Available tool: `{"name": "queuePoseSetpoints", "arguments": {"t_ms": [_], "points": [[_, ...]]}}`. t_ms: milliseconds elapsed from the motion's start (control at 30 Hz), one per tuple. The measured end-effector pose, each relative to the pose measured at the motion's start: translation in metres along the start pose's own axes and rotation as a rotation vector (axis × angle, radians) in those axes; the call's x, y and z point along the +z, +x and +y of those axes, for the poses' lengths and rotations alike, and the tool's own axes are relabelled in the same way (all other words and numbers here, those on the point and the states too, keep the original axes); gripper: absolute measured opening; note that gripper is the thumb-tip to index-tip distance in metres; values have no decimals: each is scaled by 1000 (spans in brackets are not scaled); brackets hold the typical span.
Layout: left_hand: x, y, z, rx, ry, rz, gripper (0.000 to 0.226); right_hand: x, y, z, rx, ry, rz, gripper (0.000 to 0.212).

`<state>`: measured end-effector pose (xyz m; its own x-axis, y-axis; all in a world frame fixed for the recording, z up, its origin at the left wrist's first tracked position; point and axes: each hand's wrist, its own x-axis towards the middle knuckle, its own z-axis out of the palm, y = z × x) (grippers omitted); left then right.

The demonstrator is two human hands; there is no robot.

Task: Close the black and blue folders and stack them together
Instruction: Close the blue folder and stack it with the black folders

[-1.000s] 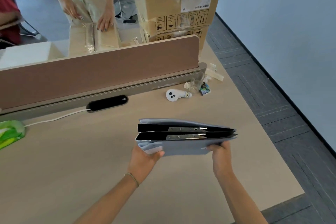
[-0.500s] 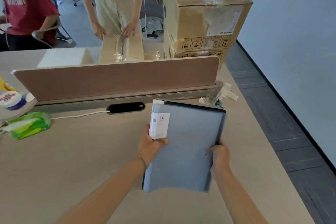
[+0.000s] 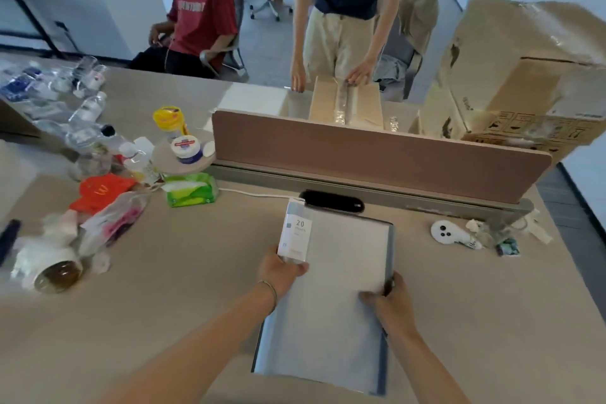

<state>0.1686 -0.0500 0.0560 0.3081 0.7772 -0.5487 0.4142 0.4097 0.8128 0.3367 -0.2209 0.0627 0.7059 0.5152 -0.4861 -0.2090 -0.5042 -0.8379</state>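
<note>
The blue folder (image 3: 341, 298) lies closed and flat on the beige desk (image 3: 183, 305), on top of the stack, with a white "20" label at its upper left corner. Only a thin dark strip along the right side shows below it, the black folder's edge (image 3: 391, 259). My left hand (image 3: 282, 269) grips the stack's left edge just under the label. My right hand (image 3: 387, 302) holds the right edge, thumb on the cover.
A brown divider panel (image 3: 377, 154) and black cable port (image 3: 331, 202) stand right behind the folders. Bottles, bags, a green wipes pack (image 3: 191, 190) and a cup clutter the left. A white gadget (image 3: 449, 233) lies right. Cardboard boxes and two people are beyond.
The folders went from being held on edge to lying flat with the blue cover up. They have settled onto the desk and my view has swung left and up.
</note>
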Motion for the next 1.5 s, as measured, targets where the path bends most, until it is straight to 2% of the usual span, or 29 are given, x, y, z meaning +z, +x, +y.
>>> {"name": "queuePoseSetpoints", "arguments": {"t_ms": [133,333,433,533,667,867,967,1067,1200,1500], "points": [[-73,15,-11,-34,22,90,46,70,-1,-3,4,-37,-112,54],[-175,39,-27,-91,46,173,49,174,0,-17,-9,-90,-258,56],[-217,52,-32,-99,59,234,59,221,2,-23,19,-125,-279,49],[-253,67,-36,-116,80,263,55,263,9,-25,24,-192,-289,49],[-289,89,-42,-141,180,308,62,312,20,-26,27,-255,-290,45],[-318,123,-51,-216,283,330,45,361,36,-32,91,-291,-291,40],[-326,138,-56,-264,315,337,41,377,41,-35,140,-288,-329,45],[-330,151,-61,-302,320,345,47,388,45,-31,158,-252,-363,64],[-332,164,-65,-314,326,352,50,396,51,-30,177,-201,-375,74],[-326,177,-64,-318,470,399,55,405,63,-31,179,-235,-338,70]]}}
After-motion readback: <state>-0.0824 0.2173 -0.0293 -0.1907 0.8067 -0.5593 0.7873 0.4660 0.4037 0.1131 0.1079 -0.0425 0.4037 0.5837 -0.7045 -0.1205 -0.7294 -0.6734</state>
